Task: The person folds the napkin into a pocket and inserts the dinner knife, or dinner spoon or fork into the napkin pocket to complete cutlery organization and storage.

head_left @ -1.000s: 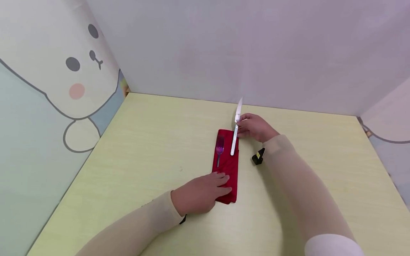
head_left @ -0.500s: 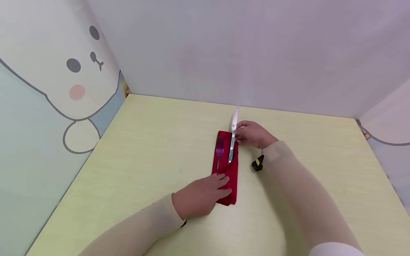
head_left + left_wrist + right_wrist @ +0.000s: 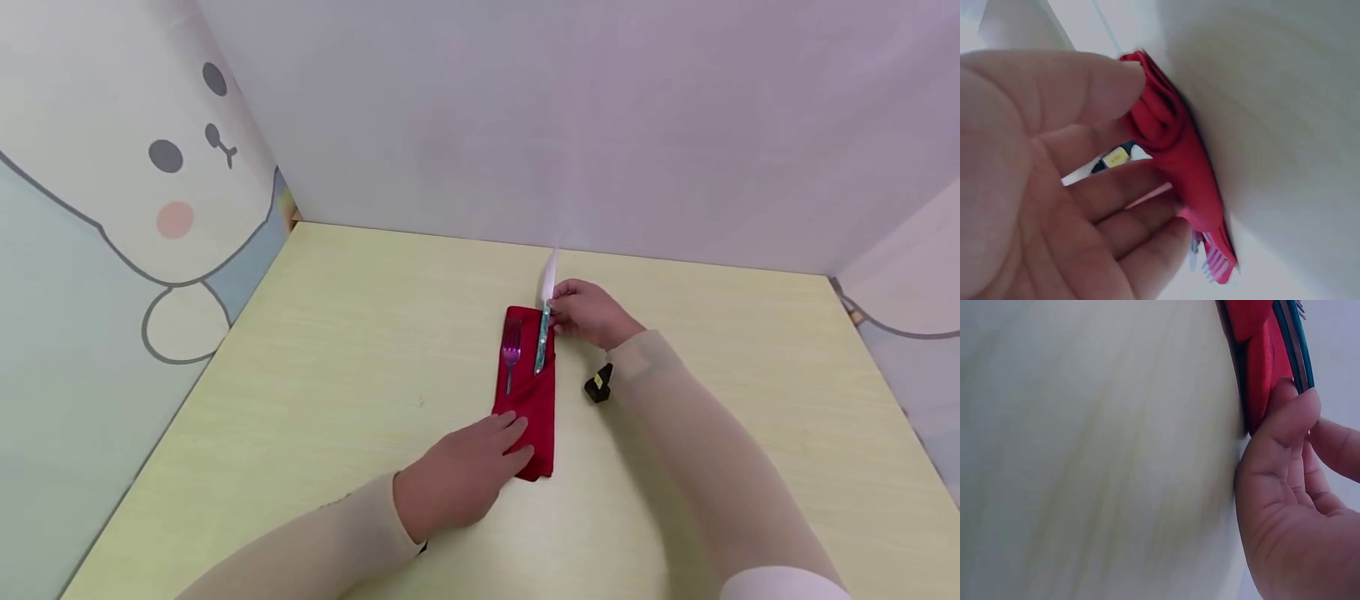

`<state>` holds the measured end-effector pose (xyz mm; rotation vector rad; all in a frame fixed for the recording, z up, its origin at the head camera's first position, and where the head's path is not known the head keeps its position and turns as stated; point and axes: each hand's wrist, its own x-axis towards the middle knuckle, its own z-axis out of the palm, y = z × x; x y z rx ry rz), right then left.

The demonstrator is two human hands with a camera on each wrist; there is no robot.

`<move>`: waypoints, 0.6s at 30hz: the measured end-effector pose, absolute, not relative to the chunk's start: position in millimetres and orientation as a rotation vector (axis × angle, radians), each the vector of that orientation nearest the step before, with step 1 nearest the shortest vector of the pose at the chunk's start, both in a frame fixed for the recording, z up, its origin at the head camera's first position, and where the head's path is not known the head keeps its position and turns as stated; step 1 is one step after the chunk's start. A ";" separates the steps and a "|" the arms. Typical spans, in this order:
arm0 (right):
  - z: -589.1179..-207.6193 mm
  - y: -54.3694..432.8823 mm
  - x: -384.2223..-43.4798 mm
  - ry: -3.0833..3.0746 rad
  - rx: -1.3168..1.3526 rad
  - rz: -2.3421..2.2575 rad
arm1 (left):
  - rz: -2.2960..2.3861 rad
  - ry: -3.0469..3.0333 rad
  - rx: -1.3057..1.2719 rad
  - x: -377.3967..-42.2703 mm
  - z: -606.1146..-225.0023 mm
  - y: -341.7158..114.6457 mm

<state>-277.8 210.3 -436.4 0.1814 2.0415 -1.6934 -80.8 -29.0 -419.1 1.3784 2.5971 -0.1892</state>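
Observation:
A folded red cloth napkin (image 3: 531, 425) lies on the table, with a diagonal fold across its middle. A fork (image 3: 512, 346) is tucked into that fold at the left, tines showing and lower handle hidden. My right hand (image 3: 591, 315) pinches a knife (image 3: 543, 333) near where its blue-green handle meets the blade. The blade points away past the napkin's far end, and the handle's butt is at the fold's edge. I cannot tell whether it is inside. My left hand (image 3: 463, 471) rests on the napkin's near end, fingers spread, thumb against the folded edge (image 3: 1160, 122).
The pale wooden table (image 3: 360, 333) extends on both sides of the napkin. A light wall (image 3: 450, 125) stands at its back edge, close to the blade tip. A panel with a cartoon animal (image 3: 195, 192) borders the left side.
My right hand has brought the knife nearer and slightly left, its handle coming down to the napkin's fold. My left hand stays at the near end, shifted slightly left.

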 end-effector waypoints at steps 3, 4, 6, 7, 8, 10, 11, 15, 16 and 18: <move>-433.8 211.4 -279.3 2.090 0.193 -1.694 | -0.221 2.586 1.355 -75.9 -416.9 -28.5; -432.7 212.4 -280.1 2.100 0.195 -1.693 | -0.232 2.584 1.355 -74.9 -416.5 -28.1; -431.3 214.8 -281.5 2.114 0.200 -1.676 | -0.241 2.581 1.353 -73.7 -415.3 -27.1; -431.0 216.0 -282.1 2.114 0.202 -1.665 | -0.250 2.582 1.360 -73.6 -415.2 -26.7; -431.5 217.3 -282.9 2.108 0.206 -1.654 | -0.256 2.579 1.367 -73.5 -415.3 -26.3; -432.7 218.8 -283.8 2.081 0.203 -1.639 | -0.259 2.574 1.376 -73.7 -415.5 -25.9; -433.7 219.3 -284.1 2.072 0.196 -1.625 | -0.261 2.572 1.380 -73.8 -415.7 -25.8; -435.2 219.3 -283.9 2.034 0.159 -1.573 | -0.278 2.567 1.401 -74.7 -416.4 -25.1; -435.0 218.7 -283.3 2.029 0.147 -1.555 | -0.293 2.564 1.412 -74.9 -416.2 -25.0; -434.3 217.7 -281.5 2.040 0.129 -1.513 | -0.319 2.560 1.433 -75.3 -415.5 -24.8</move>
